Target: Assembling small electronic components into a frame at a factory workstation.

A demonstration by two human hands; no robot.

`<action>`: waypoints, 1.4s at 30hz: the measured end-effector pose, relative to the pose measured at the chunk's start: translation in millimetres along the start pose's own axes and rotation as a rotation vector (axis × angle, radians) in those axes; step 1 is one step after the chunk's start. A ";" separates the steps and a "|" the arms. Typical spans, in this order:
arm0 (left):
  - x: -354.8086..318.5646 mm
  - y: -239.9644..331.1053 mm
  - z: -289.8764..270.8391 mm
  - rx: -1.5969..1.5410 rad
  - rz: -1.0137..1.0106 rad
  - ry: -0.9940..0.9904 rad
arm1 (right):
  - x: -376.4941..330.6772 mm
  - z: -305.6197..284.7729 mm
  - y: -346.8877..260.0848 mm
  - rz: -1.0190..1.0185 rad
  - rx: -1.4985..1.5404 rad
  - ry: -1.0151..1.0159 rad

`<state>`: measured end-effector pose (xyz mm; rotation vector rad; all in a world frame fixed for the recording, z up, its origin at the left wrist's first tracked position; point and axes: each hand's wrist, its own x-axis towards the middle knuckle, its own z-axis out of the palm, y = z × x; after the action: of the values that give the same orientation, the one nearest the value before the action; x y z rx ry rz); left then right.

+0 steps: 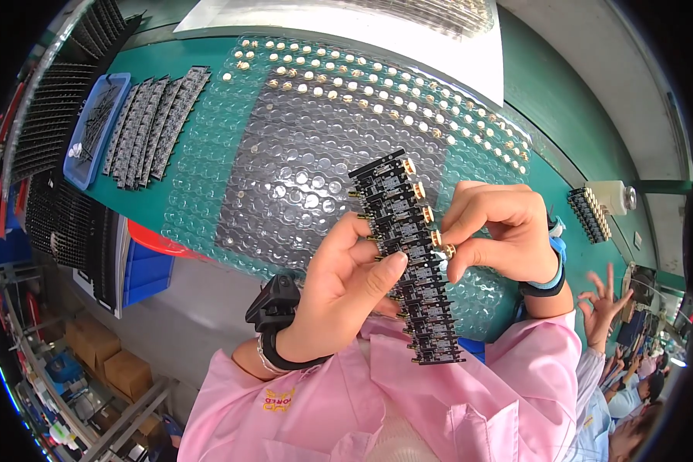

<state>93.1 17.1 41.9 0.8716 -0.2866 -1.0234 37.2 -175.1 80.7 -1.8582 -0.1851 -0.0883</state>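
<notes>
My left hand (345,281) grips a long black panel of small circuit boards (431,308) near its middle, thumb on top and fingers underneath. The panel is held tilted above the bench, in front of my chest. Along the upper part of its right edge sit several small round brass-coloured parts with pale tops. At that edge, the thumb and fingers of my right hand (508,231) pinch one such small round part (448,250). Whether that part is fastened to the panel, I cannot tell.
Bubble wrap (285,192) covers the green bench, with rows of small white-topped parts (346,98) on it. More board panels (142,135) and a blue tray (92,146) lie left. At right are a finished-looking panel (589,215), a white bottle (612,198) and another person's hand (602,312).
</notes>
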 end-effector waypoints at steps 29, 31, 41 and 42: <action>0.5 9.8 5.5 0.109 0.010 -0.013 | -5.0 3.0 -13.9 -0.099 -0.292 0.002; 0.3 9.5 5.1 0.113 0.012 -0.014 | -5.0 3.2 -14.5 -0.109 -0.295 0.009; 0.4 6.8 4.5 0.097 0.003 -0.018 | -3.7 1.9 -18.0 -0.046 -0.300 0.006; 0.4 6.5 4.9 0.077 0.008 -0.020 | -3.8 -0.9 -21.3 -0.016 -0.309 -0.001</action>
<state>94.5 15.8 49.9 0.9296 -0.3478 -1.0196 29.8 -170.2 100.4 -2.1651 -0.1960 -0.1330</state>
